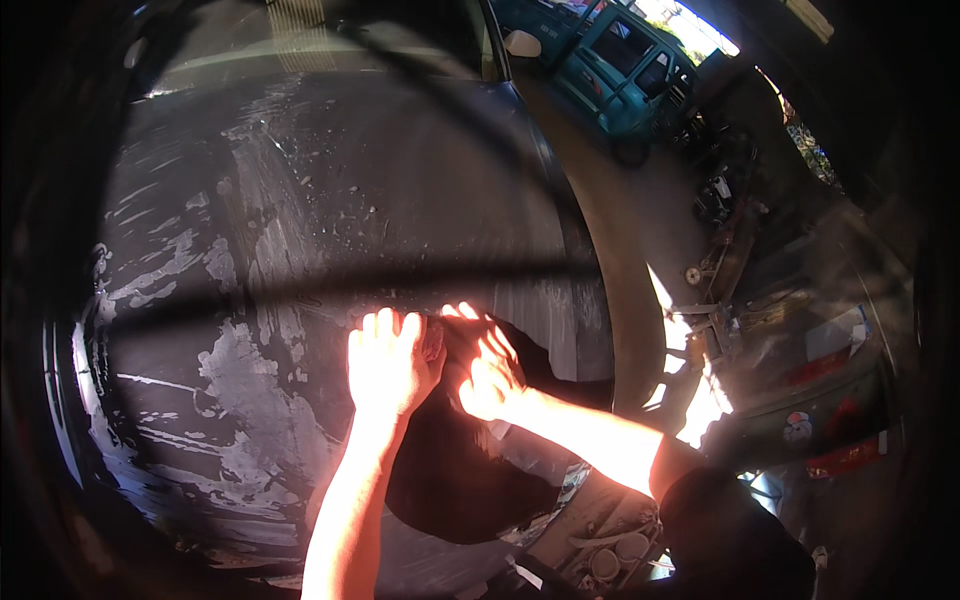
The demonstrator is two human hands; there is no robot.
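Head view, hood: I see the dark grey, broad, curved car hood (450,220), smeared with whitish, ragged patches (245,375), beneath both bare hands.
Hood risk: Trapped grit or uneven pressure could scratch it, I judge; glare could hide that from me.
Left hand (388,358): On the hood's near half, fingers bent and close together. A small, dark brownish lump (433,340) shows beside them; I can't tell whether it's grasped.
Right hand (487,370): Just beside, toward the hood's right edge, fingers slightly parted, curled; any hold is hidden from me.
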